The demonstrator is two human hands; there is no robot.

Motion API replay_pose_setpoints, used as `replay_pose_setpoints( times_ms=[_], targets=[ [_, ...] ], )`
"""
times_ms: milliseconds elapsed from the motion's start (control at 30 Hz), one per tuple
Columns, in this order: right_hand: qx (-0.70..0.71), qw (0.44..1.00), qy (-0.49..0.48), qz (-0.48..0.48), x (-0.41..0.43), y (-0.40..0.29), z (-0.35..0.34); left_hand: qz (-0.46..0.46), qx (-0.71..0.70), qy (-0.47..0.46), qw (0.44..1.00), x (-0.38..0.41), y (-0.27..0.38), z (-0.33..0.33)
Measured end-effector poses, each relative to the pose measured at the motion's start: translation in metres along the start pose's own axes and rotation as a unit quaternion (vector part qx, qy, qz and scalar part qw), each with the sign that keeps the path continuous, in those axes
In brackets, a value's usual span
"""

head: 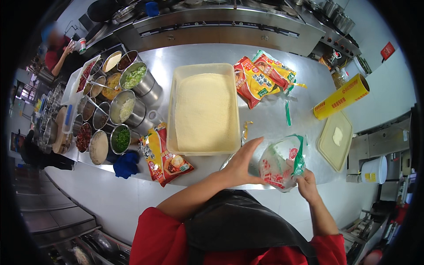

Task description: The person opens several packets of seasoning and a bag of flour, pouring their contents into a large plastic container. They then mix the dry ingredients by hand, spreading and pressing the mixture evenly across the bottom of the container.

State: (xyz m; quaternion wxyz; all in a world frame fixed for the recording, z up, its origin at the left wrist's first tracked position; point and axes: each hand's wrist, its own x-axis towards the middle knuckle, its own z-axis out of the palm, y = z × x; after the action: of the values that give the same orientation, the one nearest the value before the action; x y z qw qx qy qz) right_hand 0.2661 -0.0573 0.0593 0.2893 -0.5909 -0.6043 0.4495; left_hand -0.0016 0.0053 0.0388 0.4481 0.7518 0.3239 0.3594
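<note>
My right hand [306, 184] grips a clear plastic bag [278, 164] with red print and a green edge, over the front of the steel table. On the bag's left side is my left hand [243, 162], thumb and fingers spread wide; whether it touches the plastic I cannot tell. A rectangular plastic tub [170, 106] of pale yellow powder [203, 109] stands just beyond my left hand. Several red and yellow food packets [255, 79] lie at the tub's far right. Another such packet [165, 155] rests by its near left corner.
Steel pots of chopped greens [134, 78] and other ingredients crowd the left side. A blue cloth [126, 164] lies at the front edge. To the right are a yellow film roll [341, 96] and a plastic lid [336, 142]. Another person [58, 54] stands at the far left.
</note>
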Motion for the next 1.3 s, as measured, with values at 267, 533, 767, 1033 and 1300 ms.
replay_pose_setpoints(
  times_ms=[267, 533, 767, 1033, 1300],
  targets=[
    [0.094, 0.980, -0.151, 0.092, 0.106, -0.091, 0.046, -0.102, -0.380, 0.053, 0.918, -0.061, -0.051, -0.034],
    [0.149, 0.942, -0.152, 0.258, 0.217, -0.113, 0.128, -0.223, -0.547, 0.208, 0.779, -0.062, -0.034, -0.081],
    [0.151, 0.934, -0.183, 0.268, 0.236, -0.114, 0.133, -0.225, -0.589, 0.204, 0.749, -0.050, -0.042, -0.081],
    [0.128, 0.909, -0.233, 0.320, 0.251, -0.148, 0.119, -0.239, -0.698, 0.168, 0.654, -0.041, -0.025, -0.105],
    [0.046, 0.933, -0.180, 0.307, 0.265, -0.198, 0.123, -0.278, -0.749, 0.194, 0.570, -0.021, -0.019, -0.122]
  ],
)
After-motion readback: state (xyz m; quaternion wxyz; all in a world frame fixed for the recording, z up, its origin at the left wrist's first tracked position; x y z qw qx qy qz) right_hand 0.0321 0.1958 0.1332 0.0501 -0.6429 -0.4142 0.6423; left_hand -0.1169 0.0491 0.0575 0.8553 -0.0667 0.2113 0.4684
